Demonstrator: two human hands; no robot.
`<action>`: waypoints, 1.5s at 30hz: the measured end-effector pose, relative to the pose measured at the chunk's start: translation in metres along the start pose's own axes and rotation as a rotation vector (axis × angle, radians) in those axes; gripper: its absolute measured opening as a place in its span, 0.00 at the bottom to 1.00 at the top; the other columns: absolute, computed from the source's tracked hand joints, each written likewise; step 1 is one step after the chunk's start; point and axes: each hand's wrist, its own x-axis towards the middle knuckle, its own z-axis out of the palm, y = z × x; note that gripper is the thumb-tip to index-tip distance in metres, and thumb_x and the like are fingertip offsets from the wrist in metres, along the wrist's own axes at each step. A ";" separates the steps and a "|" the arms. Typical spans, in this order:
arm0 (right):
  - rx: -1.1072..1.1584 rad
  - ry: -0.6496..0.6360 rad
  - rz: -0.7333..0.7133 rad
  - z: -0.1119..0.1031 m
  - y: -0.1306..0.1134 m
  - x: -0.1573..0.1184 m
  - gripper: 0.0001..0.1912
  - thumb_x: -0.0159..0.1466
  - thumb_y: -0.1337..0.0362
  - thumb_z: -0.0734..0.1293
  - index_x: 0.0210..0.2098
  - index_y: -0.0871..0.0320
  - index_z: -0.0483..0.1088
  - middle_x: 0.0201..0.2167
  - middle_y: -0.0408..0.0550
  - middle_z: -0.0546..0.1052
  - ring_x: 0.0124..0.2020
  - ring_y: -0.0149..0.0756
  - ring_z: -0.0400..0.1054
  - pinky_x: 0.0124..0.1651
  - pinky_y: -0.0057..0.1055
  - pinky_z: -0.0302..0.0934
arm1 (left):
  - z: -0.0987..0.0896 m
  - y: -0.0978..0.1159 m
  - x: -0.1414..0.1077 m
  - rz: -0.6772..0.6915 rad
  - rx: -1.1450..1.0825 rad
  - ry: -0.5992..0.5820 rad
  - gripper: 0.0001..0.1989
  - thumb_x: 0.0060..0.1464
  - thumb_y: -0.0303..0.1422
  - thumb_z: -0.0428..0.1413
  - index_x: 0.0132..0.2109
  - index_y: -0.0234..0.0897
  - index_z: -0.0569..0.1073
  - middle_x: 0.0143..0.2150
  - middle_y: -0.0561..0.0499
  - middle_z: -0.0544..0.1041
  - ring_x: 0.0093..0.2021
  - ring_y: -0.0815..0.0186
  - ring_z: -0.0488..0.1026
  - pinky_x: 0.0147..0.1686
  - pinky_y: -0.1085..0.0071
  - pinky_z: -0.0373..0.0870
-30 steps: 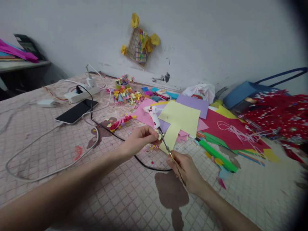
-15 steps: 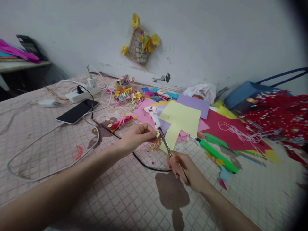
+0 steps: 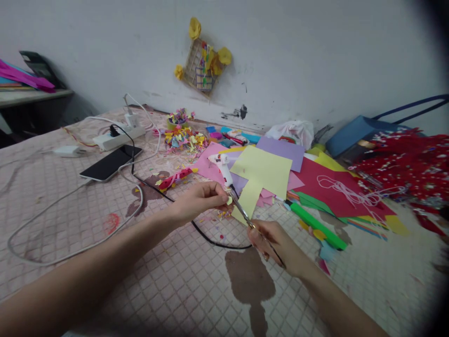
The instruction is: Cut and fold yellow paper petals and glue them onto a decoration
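Observation:
My left hand (image 3: 199, 201) is closed in a pinch on a small pale yellow paper piece (image 3: 229, 201), which pokes out past the fingertips. In my right hand (image 3: 277, 243) is a pair of scissors (image 3: 241, 209); the fingers wrap round the handles and the blades point up and left, their tips close beside the paper piece. Whether the blades touch it cannot be made out. Just beyond both hands lies a white glue gun (image 3: 222, 169), resting on pink and purple paper. A larger pale yellow sheet (image 3: 264, 169) lies to its right.
To the left are a phone (image 3: 111, 163), a power strip (image 3: 117, 136) and looping cables. Paper scraps (image 3: 184, 139) are heaped at the back. Rightward lie a green stick-like object (image 3: 317, 225), red paper (image 3: 336, 192) with white string, and red tinsel-like material (image 3: 403, 164).
My right hand and the scissors have shifted slightly right and down. My left hand stays pinched on the paper piece, which shows a little more. The whole view has moved slightly.

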 end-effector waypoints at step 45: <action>0.236 0.271 0.082 0.000 0.002 0.010 0.24 0.58 0.43 0.58 0.24 0.59 0.62 0.15 0.36 0.57 0.16 0.26 0.52 0.19 0.24 0.47 | 0.009 -0.014 -0.003 -0.125 -0.146 -0.104 0.10 0.49 0.34 0.60 0.32 0.32 0.68 0.30 0.51 0.75 0.28 0.74 0.70 0.30 0.77 0.66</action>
